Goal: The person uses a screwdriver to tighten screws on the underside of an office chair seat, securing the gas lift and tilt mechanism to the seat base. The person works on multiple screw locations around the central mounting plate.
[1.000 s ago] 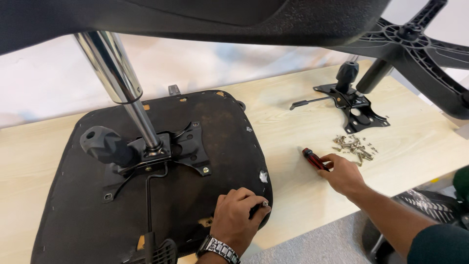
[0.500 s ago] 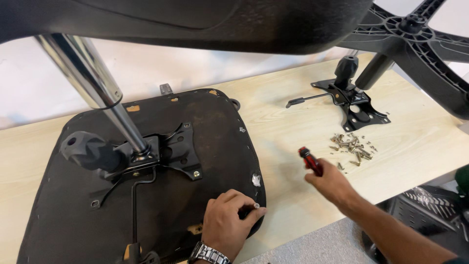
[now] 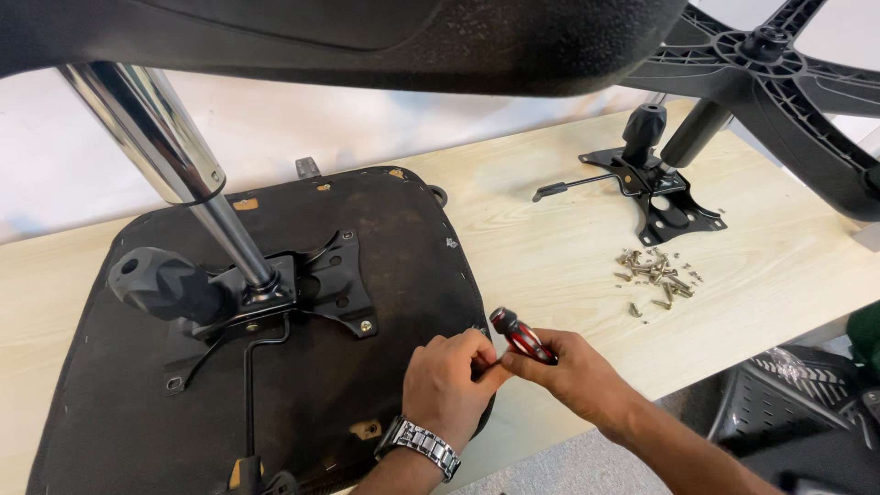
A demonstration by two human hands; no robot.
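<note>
**Holding a stubby screwdriver at the edge of an upturned chair seat**

Gripping a short red-and-black screwdriver [image 3: 519, 335] with the right hand [image 3: 573, 371], fingers curled around the handle and pinching it near the lower end. The left hand [image 3: 451, 385] sits right up against it, fingers bunched together and pressed at the tip end of the tool, so the two hands are touching. Can't tell what the tip itself is doing, the fingers hide it. There's a metal wristwatch [image 3: 422, 445] on the left wrist.

Both hands are at the right edge of a black chair seat [image 3: 385, 229] lying upside down on a light wooden workbench [image 3: 550, 247]. Bolted to the middle of the seat is a black tilt mechanism [image 3: 302, 284] with a chunky black knob [image 3: 160, 286] sticking out to the left and a shiny chrome gas cylinder [image 3: 174, 165] rising out of it at a tilt.

Further right on the bench, well apart from the hands, there's a small pile of loose screws [image 3: 655, 278], and behind that a second black mechanism plate [image 3: 655, 192] with its own lever. A black star-shaped chair base [image 3: 779, 73] fills the top right corner.
</note>
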